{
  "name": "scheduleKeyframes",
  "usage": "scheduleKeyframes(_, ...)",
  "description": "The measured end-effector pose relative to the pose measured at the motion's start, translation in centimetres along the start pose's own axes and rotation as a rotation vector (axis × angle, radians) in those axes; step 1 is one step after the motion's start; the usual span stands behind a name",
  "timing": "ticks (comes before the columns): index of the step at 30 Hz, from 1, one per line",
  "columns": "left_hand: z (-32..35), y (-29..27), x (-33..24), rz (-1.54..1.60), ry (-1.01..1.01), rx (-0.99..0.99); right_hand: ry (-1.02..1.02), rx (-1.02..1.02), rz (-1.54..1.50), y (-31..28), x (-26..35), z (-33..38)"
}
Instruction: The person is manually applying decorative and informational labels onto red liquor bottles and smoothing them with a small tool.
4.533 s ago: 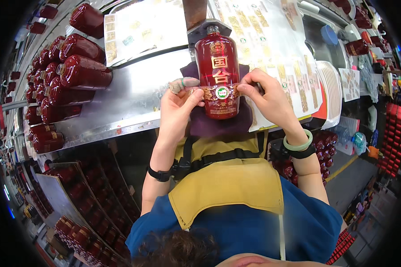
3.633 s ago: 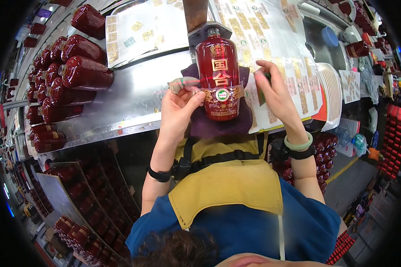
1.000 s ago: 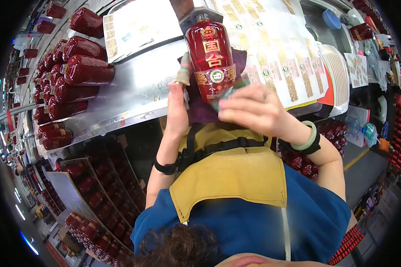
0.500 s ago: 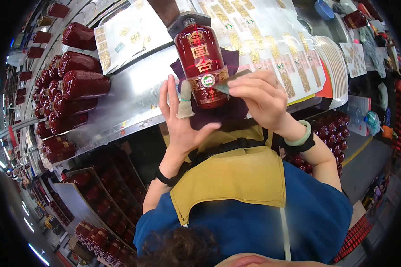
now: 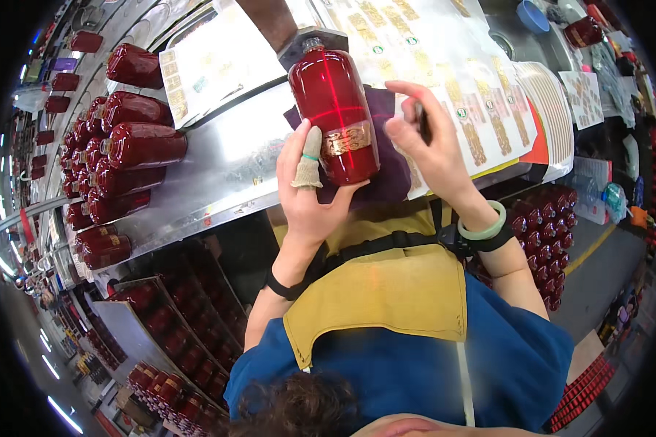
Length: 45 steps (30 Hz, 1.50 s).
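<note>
A dark red glass bottle (image 5: 335, 98) lies on a dark purple cloth (image 5: 386, 104), its neck toward a metal holder (image 5: 315, 36). An ornate gold band (image 5: 347, 140) crosses its lower body, and crossed red light lines fall on the glass. Along the bottle's left side rest the fingers of my left hand (image 5: 307, 207), with the thumb by its base. One finger wears a pale fabric finger cover (image 5: 310, 164). My right hand (image 5: 441, 149) is apart from the bottle, to its right. Mostly hidden behind its curled fingers is a small dark flat scraper (image 5: 423, 122); index finger and thumb stand apart.
Several red bottles (image 5: 142, 142) lie grouped on the metal table (image 5: 229, 149) at left. Sheets of gold labels (image 5: 481, 95) cover the far right. A stack of pale sheets (image 5: 550, 102) and a blue bowl (image 5: 532, 16) are beyond. Racked bottles (image 5: 536, 233) stand below.
The bottle has been turned: its gold-lettered face with the round emblem is out of sight. My left hand has come onto the bottle. My right hand drew the scraper away to the right.
</note>
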<state>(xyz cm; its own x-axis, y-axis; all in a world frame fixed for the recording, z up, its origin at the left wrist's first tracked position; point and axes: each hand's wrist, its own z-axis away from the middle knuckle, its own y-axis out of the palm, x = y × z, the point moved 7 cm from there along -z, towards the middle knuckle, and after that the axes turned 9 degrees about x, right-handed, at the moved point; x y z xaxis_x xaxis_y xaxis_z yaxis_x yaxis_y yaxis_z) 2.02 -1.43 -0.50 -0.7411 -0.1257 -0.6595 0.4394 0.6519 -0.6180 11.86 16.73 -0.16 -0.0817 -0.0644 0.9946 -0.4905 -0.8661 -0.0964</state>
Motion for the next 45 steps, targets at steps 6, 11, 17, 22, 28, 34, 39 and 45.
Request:
scheduleKeyframes(6,0.4,0.2,0.1,-0.030,0.052,-0.004,0.164,0.111,-0.126,2.3,-3.8,-1.1)
scheduleKeyframes(11,0.7,0.2,0.3,-0.032,0.058,-0.001,0.157,0.146,-0.134,2.6,-3.3,-1.1)
scheduleKeyframes(17,0.7,0.3,0.1,-0.094,0.091,0.004,0.140,0.165,-0.102,2.8,-3.1,-1.2)
scheduleKeyframes(22,0.6,0.5,-0.4,-0.117,0.094,0.022,0.132,0.168,-0.121,2.8,-3.4,-1.2)
scheduleKeyframes(28,0.4,1.0,-1.6,-0.168,0.007,0.131,0.211,0.186,-0.169,1.6,-3.2,-0.9)
scheduleKeyframes(34,-1.0,2.8,-3.8,-0.496,-0.038,0.150,-0.007,-0.044,-0.175,-1.2,-1.6,-1.4)
scheduleKeyframes(39,-0.7,1.4,-2.0,-0.213,-0.069,0.067,-0.137,-0.132,-0.026,0.3,1.9,-1.0)
scheduleKeyframes(45,-0.2,1.0,2.3,0.168,-0.262,0.063,-0.082,-0.163,0.445,-0.4,0.7,-0.8)
